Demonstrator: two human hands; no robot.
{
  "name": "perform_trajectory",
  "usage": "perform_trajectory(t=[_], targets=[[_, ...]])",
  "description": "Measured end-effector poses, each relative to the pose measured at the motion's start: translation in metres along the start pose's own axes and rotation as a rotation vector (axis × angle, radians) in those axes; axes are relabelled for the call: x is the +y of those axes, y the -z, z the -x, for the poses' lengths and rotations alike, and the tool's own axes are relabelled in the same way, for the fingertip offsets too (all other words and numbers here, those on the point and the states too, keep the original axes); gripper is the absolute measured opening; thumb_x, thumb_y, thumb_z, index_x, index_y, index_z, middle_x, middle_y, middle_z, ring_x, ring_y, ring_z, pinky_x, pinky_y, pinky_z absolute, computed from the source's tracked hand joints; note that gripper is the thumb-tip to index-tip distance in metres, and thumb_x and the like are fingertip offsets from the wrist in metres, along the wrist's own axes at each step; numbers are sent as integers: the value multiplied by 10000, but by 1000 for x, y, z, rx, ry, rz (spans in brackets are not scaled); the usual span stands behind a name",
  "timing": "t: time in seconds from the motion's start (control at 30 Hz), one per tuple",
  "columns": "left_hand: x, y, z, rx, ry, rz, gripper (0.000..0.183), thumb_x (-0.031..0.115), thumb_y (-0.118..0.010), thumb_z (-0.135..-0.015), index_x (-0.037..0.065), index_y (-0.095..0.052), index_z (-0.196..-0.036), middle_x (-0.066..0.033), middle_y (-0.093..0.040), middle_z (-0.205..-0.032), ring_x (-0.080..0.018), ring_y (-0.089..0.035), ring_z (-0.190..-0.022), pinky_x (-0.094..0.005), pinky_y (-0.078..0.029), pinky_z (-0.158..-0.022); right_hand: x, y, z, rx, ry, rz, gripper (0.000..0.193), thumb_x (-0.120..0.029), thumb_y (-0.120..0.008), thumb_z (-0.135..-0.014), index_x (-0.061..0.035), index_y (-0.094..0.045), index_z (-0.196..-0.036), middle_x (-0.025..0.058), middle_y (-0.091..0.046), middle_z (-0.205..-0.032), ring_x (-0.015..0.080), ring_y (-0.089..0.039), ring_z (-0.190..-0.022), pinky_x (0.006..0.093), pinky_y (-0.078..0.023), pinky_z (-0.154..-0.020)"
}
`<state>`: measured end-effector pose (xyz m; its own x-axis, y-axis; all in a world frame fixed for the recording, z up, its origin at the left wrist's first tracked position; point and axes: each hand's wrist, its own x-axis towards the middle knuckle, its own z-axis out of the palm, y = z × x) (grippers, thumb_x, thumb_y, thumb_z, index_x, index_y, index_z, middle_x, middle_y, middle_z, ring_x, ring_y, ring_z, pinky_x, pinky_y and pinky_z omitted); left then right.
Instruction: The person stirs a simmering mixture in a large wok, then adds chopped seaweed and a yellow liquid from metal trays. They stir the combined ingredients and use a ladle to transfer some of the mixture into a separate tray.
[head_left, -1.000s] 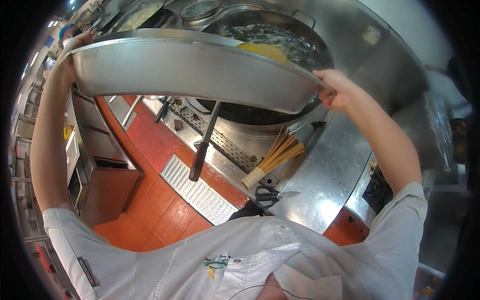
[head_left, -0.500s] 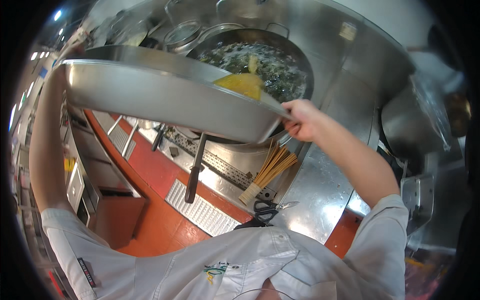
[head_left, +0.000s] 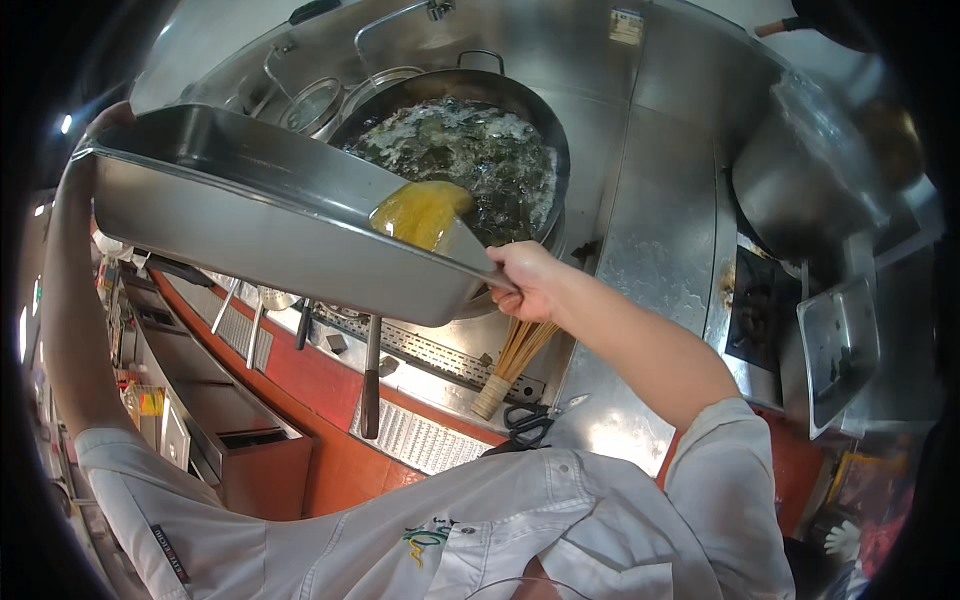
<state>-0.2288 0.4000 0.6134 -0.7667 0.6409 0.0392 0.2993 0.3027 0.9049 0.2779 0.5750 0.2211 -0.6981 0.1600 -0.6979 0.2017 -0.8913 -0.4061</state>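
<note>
Both my hands hold a large, deep steel tray, tilted down to the right over the near edge of a wok. My left hand is closed on the tray's far left end, its fingers partly hidden. At the right end my right hand grips the rim, fingers wrapped round it. Yellow liquid pools in the tray's lower right part and reaches the rim beside the wok. Inside the wok is dark, bubbling, foamy liquid with greenish bits.
A bamboo brush and black-handled scissors lie near the stove's front edge. A dark-handled utensil sticks out below the tray. Lidded pots sit behind. A large pot and a small steel pan are at right.
The view has shifted, and the tray with both hands now sits further left in it. More of the tray's inside shows. The yellow liquid has spread wider along the rim.
</note>
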Motion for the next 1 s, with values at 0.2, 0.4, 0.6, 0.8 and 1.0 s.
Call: perform_trajectory(t=[0.2, 0.4, 0.6, 0.8, 1.0], targets=[[34, 7, 3, -7, -39, -77, 181, 277, -584, -884, 119, -558, -798, 29, -499, -739, -79, -473, -677, -255, -388, -622, 30, -10, -11, -88, -19, -44, 375, -328, -365, -1029, -111, -497, -753, -14, -338, -571, 83, -260, -451, 231, -188, -371], [57, 14, 21, -12, -52, -150, 206, 309, -586, -887, 110, -577, -835, 23, -521, -776, -83, -488, -721, -257, -392, -663, 65, -29, -16, -95, -64, -115, 357, -320, -373, -1034, -107, -498, -776, -5, -380, -588, 96, -265, -429, 249, -199, -367], [65, 21, 38, -2, -62, -203, 242, 342, -589, -890, 100, -595, -873, 17, -543, -813, -87, -503, -764, -259, -396, -704, 76, -29, -17, -65, -47, -185, 340, -306, -386, -1029, -134, -473, -749, -30, -340, -541, 80, -229, -394, 240, -171, -366], [69, 32, 56, -6, -86, -245, 285, 374, -591, -893, 91, -614, -910, 11, -565, -850, -91, -518, -808, -262, -400, -744, 80, -23, -20, -71, 14, -246, 289, -318, -409, -1018, -119, -484, -823, -9, -419, -623, 99, -230, -408, 255, -170, -360], [46, 72, 85, -4, -95, -352, 331, 406, -593, -896, 81, -633, -948, 5, -587, -887, -95, -532, -851, -264, -404, -785, 86, -12, -24, -4, 100, -70, 295, -337, -446, -1011, -129, -491, -806, -22, -376, -578, 84, -245, -416, 237, -155, -380]])
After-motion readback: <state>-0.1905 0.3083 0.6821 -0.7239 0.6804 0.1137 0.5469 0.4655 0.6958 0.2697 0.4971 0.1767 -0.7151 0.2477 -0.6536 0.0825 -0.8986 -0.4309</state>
